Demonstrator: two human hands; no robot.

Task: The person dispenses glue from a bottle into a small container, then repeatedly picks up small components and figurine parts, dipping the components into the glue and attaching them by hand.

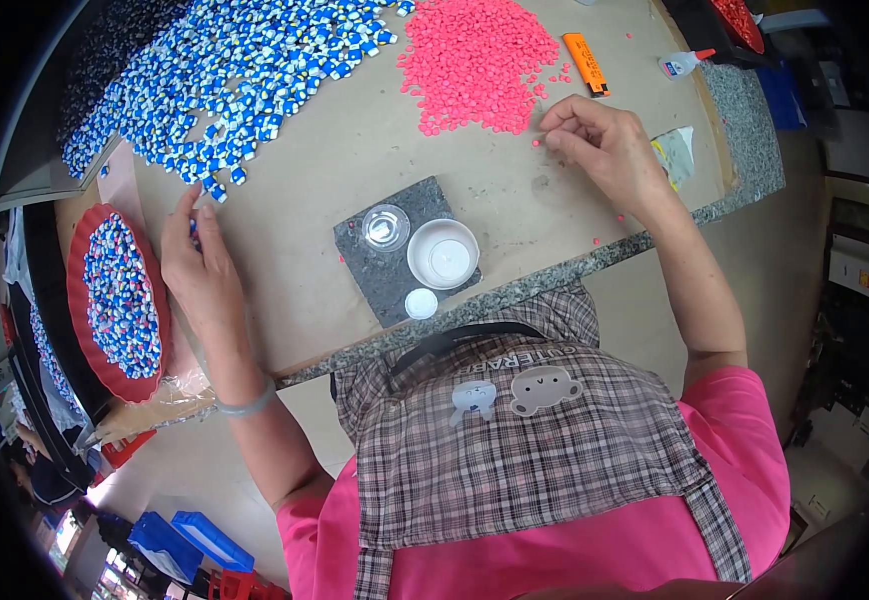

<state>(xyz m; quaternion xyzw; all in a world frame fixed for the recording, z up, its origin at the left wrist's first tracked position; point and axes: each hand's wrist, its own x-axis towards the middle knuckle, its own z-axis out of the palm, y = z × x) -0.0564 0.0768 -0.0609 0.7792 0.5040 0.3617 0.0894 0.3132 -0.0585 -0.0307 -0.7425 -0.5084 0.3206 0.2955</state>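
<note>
My left hand (pixel 200 260) is at the near edge of a wide pile of small blue-and-white pieces (pixel 245 75). Its thumb and forefinger are bent toward each other, and a bit of a blue piece (pixel 195 232) shows between them. More pieces lie just past the fingertips. My right hand (pixel 605 145) is curled in a pinch below the heap of small pink pieces (pixel 475 65). One pink piece (pixel 537 143) lies right by its fingertips; whether anything is inside the pinch is hidden. Between the hands, a dark stone slab (pixel 375 275) carries a white round cup (pixel 444 254) and a clear little dish (pixel 386 228).
A red fluted tray (pixel 82 290) full of mixed pieces stands at the left. A small white round lid or disc (pixel 421 304) sits at the slab's near edge. At the right are an orange box cutter (pixel 586 64), a glue bottle (pixel 683 64) and a clear packet (pixel 677 155). Granite edges the table.
</note>
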